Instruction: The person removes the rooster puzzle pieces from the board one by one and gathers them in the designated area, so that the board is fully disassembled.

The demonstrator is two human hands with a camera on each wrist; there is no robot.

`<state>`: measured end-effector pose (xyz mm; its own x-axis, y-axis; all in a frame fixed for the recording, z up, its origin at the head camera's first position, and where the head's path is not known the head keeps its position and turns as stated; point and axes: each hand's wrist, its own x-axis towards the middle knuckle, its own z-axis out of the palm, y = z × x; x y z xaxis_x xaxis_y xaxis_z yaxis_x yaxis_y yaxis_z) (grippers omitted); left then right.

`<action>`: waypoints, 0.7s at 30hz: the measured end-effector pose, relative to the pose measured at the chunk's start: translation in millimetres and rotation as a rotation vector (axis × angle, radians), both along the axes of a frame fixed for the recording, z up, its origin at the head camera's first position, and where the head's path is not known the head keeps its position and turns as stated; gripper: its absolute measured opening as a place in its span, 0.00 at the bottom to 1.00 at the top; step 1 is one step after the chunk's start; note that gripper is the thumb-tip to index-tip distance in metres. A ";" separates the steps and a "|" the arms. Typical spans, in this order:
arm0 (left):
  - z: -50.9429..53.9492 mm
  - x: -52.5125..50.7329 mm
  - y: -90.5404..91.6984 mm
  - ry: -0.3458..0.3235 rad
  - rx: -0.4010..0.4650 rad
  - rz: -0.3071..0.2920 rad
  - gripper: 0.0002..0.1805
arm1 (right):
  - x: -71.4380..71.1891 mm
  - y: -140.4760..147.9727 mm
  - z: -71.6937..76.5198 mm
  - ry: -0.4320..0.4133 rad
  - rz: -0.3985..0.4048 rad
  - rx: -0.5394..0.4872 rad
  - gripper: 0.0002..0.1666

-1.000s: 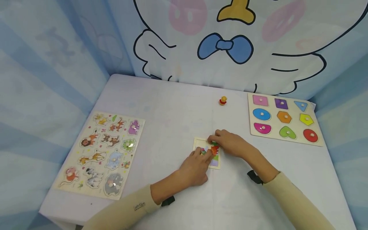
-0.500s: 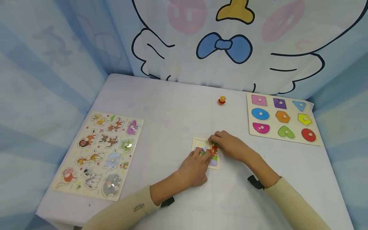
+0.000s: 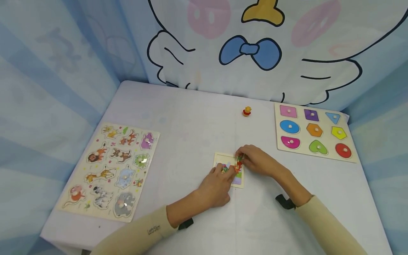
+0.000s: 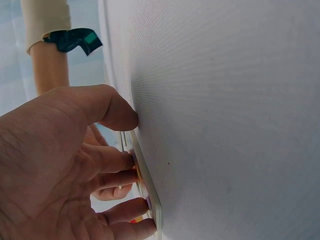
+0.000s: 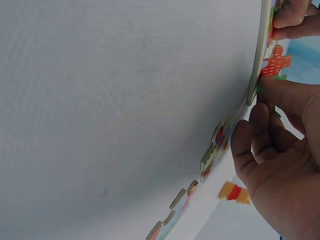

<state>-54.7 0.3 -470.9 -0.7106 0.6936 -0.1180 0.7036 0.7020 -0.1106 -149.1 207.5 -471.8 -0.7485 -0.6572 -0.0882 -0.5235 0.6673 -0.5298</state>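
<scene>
Tilting at the board's corner: compared with half a second ago, the right hand is being drawn slightly outward along the small puzzle board, and the red puzzle piece is being shown narrower, more on edge.
Right grip: a narrow pinch is being kept by thumb and fingertip on the piece's green end; nothing else is being seen held.
Red piece: over the board's right side it is being held tipped up, not being laid flat.
Left grip: nothing is being clasped by the left hand; its spread fingers are being rested on the board, just beside the piece. Whether the piece is also being touched cannot be told.
Small board: its place on the table is being kept, apparently being steadied.
Fitting: the piece's position is seemingly being adjusted, with a flat fit not yet being shown.
</scene>
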 end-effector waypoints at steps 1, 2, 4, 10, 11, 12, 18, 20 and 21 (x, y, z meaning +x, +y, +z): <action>0.0 0.2 0.0 -0.001 -0.002 -0.002 0.33 | 0.3 0.4 -0.6 0.002 0.002 -0.010 0.12; 0.0 0.4 0.0 -0.002 -0.007 -0.002 0.34 | 0.7 0.6 -1.1 0.005 0.005 -0.020 0.12; -0.1 0.7 0.1 -0.004 -0.013 0.001 0.34 | 2.2 0.6 -1.7 0.013 0.003 -0.033 0.11; -1.4 2.0 0.3 0.014 -0.029 0.000 0.35 | 8.3 3.4 -1.4 0.019 -0.018 -0.053 0.10; -1.5 2.2 0.1 0.014 -0.030 -0.001 0.35 | 9.2 4.3 -1.4 0.016 -0.019 -0.055 0.10; -1.6 2.3 -0.1 0.015 -0.029 -0.002 0.35 | 10.0 5.5 -1.5 0.012 -0.019 -0.058 0.10; -1.6 1.6 -0.9 0.007 -0.019 -0.002 0.35 | 13.9 19.2 -3.0 -0.019 -0.032 -0.145 0.11; -1.6 1.4 -0.7 -0.001 -0.018 -0.001 0.35 | 15.4 27.3 -2.7 -0.038 -0.066 -0.190 0.12; -1.6 1.4 -0.6 -0.007 -0.013 0.001 0.34 | 16.2 31.7 -2.7 -0.047 -0.089 -0.204 0.13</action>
<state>-53.3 -0.4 -472.5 -0.7107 0.6910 -0.1319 0.7033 0.7016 -0.1147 -133.0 239.2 -474.6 -0.8027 -0.5964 0.0033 -0.4384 0.5863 -0.6812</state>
